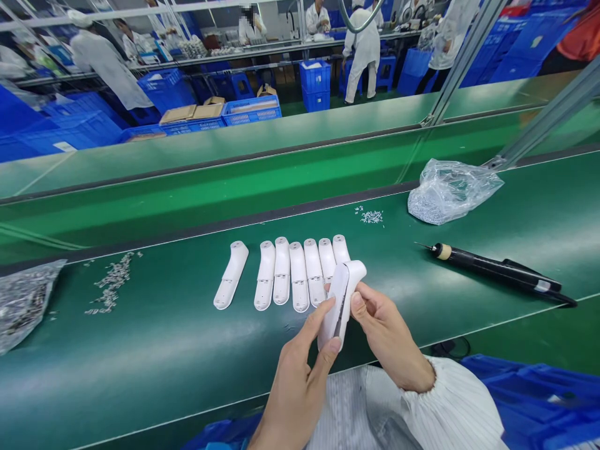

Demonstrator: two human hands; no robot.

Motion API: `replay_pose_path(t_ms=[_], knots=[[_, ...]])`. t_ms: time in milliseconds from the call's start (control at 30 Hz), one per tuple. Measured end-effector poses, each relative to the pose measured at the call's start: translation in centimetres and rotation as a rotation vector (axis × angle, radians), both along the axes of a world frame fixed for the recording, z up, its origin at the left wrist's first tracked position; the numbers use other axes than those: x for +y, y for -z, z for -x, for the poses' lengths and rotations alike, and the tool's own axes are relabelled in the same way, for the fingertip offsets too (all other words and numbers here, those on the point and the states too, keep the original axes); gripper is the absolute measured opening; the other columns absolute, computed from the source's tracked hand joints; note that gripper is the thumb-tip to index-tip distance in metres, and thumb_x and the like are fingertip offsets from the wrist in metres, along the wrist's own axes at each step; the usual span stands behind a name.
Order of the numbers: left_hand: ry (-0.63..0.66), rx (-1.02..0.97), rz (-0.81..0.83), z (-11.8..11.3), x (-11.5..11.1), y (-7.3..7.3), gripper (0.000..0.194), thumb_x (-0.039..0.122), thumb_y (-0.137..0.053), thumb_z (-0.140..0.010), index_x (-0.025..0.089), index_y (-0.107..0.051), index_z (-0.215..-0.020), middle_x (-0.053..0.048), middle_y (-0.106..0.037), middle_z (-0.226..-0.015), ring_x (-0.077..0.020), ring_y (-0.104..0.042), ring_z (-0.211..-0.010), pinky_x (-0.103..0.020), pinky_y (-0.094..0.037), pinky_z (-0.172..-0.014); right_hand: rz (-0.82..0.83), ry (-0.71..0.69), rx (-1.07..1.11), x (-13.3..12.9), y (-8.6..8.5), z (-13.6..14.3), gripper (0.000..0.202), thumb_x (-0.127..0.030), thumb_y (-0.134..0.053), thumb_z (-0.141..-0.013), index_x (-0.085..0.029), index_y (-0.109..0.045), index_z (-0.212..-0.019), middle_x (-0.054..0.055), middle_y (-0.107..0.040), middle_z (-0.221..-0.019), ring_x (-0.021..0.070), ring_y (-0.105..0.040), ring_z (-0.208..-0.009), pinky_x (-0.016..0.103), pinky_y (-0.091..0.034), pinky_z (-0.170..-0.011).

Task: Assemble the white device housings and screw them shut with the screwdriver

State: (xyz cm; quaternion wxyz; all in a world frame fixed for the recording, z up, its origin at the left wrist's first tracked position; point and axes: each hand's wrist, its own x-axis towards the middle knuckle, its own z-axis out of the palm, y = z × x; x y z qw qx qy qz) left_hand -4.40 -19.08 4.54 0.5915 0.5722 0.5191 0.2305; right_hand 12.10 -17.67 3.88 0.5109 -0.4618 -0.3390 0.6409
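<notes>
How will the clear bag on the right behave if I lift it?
The clear bag is probably floppy: its film is thin and crumpled. The small pieces bunched at its left end should make that side sag, perhaps heavier than it looks.

Beyond the green work surface (178, 350), blue crates (253, 110) are sitting below a long bench (225, 57).

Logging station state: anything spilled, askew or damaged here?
Small parts lie loose by the left bag and right bag, possibly spilled. The held casing, in both hands, gapes along its seam. One stray casing sits apart from the row. No damage visible.
</notes>
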Motion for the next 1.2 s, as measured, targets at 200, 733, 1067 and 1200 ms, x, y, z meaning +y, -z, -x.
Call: replay_pose_path(t_ms=[200, 733, 1067, 1200], knots=[[-0.078, -0.206, 0.013, -0.4, 0.2, 1.2, 0.053, 0.041, -0.059, -0.097, 0.039, -0.045, -0.148, 0.002, -0.040, -0.159, -0.0273, -0.039, -0.146, -0.045, -0.041, -0.116, 0.038, -0.004, 0.081, -0.1, 0.1, 0.5, 0.045, -0.051, -0.050, -0.098, -0.027, -0.060, -0.135, 0.007, -0.064, -0.130, 0.0245, -0.057, -0.123, 0.040, -0.044, -0.104], [-0.053, -0.649, 0.496, -1.1, 1.3, -1.2, 0.039, 0.034, -0.056, -0.100, 0.023, -0.060, -0.137, -0.010, -0.066, -0.131, -0.0276, -0.065, -0.118, -0.048, -0.047, -0.108, 0.211, 0.171, -0.293, 1.6, -0.7, -0.3, 0.047, -0.057, -0.076, -0.076, -0.017, -0.066, -0.100, 0.005, -0.068, -0.084, 0.0156, -0.058, -0.070, 0.029, -0.049, -0.064], [-0.028, -0.745, 0.515, -0.7, 1.1, -1.2, 0.033, 0.032, -0.055, -0.101, 0.019, -0.066, -0.128, -0.012, -0.069, -0.120, -0.0224, -0.069, -0.100, -0.037, -0.052, -0.093, 0.184, 0.186, -0.396, 0.6, -2.8, -0.1, 0.042, -0.056, -0.078, -0.075, -0.022, -0.061, -0.091, 0.004, -0.068, -0.084, 0.0161, -0.060, -0.065, 0.028, -0.048, -0.054], [-0.047, -0.819, 0.584, -1.3, 1.4, -0.4, 0.053, 0.052, -0.043, -0.102, 0.009, -0.074, -0.095, -0.011, -0.070, -0.080, -0.0114, -0.062, -0.057, -0.025, -0.049, -0.060, 0.110, -0.136, -0.024, 0.3, -2.4, -0.8, 0.046, -0.058, -0.069, -0.084, -0.021, -0.067, -0.111, 0.000, -0.064, -0.071, 0.0121, -0.052, -0.053, 0.030, -0.048, -0.058]])
